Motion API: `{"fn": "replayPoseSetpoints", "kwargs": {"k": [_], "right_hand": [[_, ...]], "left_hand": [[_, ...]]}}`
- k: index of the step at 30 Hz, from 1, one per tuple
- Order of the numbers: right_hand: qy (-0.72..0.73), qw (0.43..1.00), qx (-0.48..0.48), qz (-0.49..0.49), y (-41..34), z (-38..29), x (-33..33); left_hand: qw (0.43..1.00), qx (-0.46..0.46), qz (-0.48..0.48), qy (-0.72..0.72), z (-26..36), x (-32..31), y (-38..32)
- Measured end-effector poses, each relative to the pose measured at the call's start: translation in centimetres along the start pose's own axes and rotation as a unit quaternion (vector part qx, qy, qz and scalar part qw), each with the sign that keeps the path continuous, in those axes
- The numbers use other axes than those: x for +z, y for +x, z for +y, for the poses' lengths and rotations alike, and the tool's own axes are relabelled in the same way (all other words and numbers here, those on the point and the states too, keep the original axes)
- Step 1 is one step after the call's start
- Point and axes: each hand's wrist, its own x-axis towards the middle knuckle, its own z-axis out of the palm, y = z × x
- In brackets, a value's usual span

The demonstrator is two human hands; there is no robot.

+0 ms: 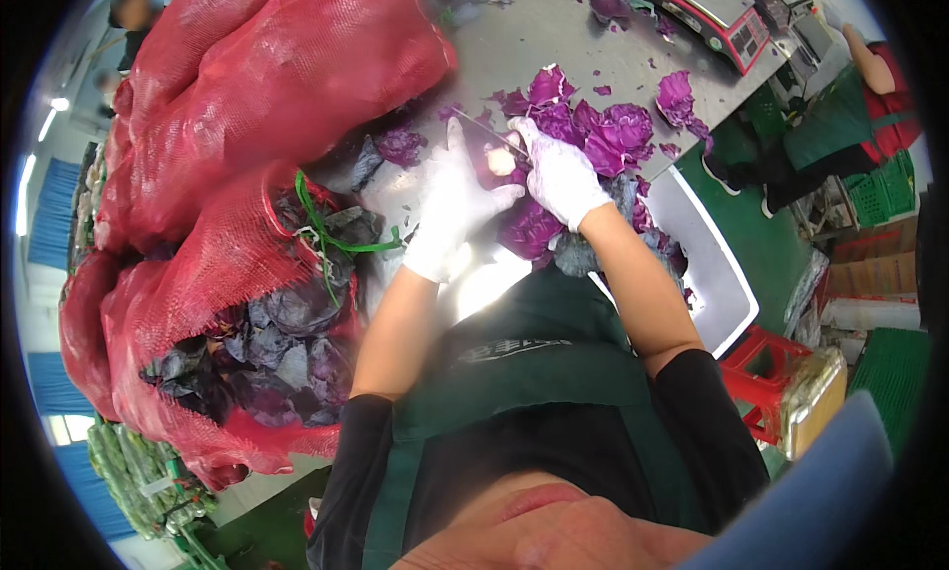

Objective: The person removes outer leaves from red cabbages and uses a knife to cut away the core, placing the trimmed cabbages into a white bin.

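White gloves cover both hands over a metal table. My left hand has its fingers spread and seems to hold nothing; its thumb points toward my right hand. A knife with a thin blade is in my right hand, the blade slanting up and left. Just between the hands lies a pale cut piece, perhaps a cabbage stem end. Loose purple cabbage leaves are heaped beyond and beside my right hand, and another purple cabbage piece sits below it.
Red mesh sacks are piled at the left; an opened one shows red cabbages and a green tie. A red-edged scale stands on the metal table. At right are a white bin, a red stool and another person.
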Motion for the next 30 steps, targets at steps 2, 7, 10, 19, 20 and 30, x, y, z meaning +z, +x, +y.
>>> {"fn": "replayPoseSetpoints", "kwargs": {"k": [2, 7, 10, 19, 20, 30], "right_hand": [[0.013, 0.998, -0.050, 0.032, 1.3, 2.5, 1.2], [0.275, 0.915, 0.275, -0.107, 5.5, 6.6, -2.9], [0.262, 0.927, 0.257, -0.079, 5.3, 6.2, -3.2], [0.362, 0.914, 0.174, -0.055, -3.5, -0.7, -1.2], [0.367, 0.910, 0.180, -0.066, -3.3, -0.4, -1.1], [0.501, 0.844, 0.187, -0.046, -3.0, 0.6, 0.3]], "left_hand": [[1.000, -0.001, 0.001, 0.024, 0.3, -0.1, 0.2], [0.993, 0.100, 0.036, -0.057, -2.3, 0.3, -2.3], [0.989, 0.060, 0.040, -0.126, -2.6, 0.1, -2.4], [0.959, 0.030, 0.032, -0.281, -3.6, 1.9, -2.8], [0.960, 0.027, 0.024, -0.278, -3.5, 2.0, -2.8], [0.989, -0.015, -0.004, -0.146, -0.1, 0.0, -3.0]]}}
